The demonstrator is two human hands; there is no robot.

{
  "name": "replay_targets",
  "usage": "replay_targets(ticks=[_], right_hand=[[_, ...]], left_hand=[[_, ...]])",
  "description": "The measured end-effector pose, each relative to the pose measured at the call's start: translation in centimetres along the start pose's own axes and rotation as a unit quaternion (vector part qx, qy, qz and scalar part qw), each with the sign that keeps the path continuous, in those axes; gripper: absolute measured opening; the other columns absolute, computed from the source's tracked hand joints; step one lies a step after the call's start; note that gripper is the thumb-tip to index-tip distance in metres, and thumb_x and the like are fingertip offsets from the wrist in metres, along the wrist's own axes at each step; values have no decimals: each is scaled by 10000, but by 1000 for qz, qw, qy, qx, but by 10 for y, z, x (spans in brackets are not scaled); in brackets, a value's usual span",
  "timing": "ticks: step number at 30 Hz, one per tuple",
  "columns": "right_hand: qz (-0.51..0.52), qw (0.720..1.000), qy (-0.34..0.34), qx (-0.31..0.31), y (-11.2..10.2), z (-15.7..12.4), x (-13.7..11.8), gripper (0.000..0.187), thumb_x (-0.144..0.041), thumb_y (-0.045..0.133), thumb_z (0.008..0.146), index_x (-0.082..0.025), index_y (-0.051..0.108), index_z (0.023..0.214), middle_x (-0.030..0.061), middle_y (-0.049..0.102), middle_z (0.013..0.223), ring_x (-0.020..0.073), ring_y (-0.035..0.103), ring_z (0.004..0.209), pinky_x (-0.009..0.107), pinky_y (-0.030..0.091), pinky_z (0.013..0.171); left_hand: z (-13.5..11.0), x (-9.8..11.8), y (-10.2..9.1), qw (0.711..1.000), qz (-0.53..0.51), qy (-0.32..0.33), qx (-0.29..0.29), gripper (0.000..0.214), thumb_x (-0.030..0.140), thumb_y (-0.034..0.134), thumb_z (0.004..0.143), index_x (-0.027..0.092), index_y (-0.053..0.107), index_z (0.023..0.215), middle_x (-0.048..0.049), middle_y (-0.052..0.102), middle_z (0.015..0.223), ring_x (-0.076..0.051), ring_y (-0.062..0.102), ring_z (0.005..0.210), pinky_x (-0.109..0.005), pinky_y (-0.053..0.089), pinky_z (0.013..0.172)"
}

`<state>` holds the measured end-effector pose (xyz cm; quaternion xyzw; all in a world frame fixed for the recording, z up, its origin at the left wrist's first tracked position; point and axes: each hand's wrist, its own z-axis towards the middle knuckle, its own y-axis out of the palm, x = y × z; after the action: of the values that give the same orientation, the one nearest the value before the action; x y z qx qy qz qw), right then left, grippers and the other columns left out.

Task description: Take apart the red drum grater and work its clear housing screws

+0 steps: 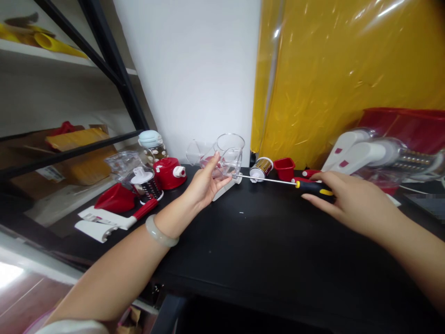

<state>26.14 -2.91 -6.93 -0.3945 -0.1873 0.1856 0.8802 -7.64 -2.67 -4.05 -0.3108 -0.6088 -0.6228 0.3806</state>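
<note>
My left hand (208,184) is closed around a clear plastic grater housing (231,155), held above the black tabletop (264,250). My right hand (351,199) grips the black and yellow handle of a screwdriver (271,180). Its long metal shaft points left, and the tip meets the lower right end of the housing, near a small white part. Just below my left hand lies a white plastic piece (224,189). A grater drum (261,170) with white ends and a red plastic cup (284,168) stand behind the screwdriver shaft.
On the left sit a red base (169,174), another grater drum (146,185), a red hopper (115,198), a white handle part (104,218) and a bottle with a blue lid (150,141). Assembled white graters (361,153) stand at the right. A dark shelf frame (104,55) rises on the left.
</note>
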Motion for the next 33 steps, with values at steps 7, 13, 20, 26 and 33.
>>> replay_targets(ticks=[7,13,20,26,33], right_hand=[[64,997,-45,7,9,4,7,425,-371,401,1031,-152,627,1316,152,615,1063,296,645,949,474,560,845],[110,991,-65,31,13,5,12,285,-319,547,956,-184,672,1174,137,572,1052,291,630,966,484,564,872],[77,995,10,-59,7,0,11,322,-268,543,843,-219,612,1154,156,708,1101,343,716,919,468,585,738],[95,987,37,-127,7,0,3,417,-449,531,928,-259,614,1290,98,790,1131,329,772,894,436,599,711],[140,986,-21,-90,5,0,-1,398,-442,401,1022,-212,652,1229,128,755,1187,302,739,1040,479,592,889]], left_hand=[[3,1,-2,1000,-1,5,10,392,457,875,763,206,690,1001,-92,763,984,-230,726,918,-392,562,955],[1,1,0,1000,7,-2,3,387,401,893,746,195,681,995,-103,761,981,-239,731,917,-385,567,942],[-2,-3,0,999,20,-25,-19,392,443,857,792,182,679,1024,-85,747,944,-204,728,878,-337,606,843],[-2,-2,1,999,21,-24,-5,356,440,829,824,190,668,1018,-53,731,912,-176,719,856,-333,600,873],[0,0,0,1000,23,-3,2,398,446,870,769,203,661,1005,-64,746,957,-204,724,903,-371,581,923]])
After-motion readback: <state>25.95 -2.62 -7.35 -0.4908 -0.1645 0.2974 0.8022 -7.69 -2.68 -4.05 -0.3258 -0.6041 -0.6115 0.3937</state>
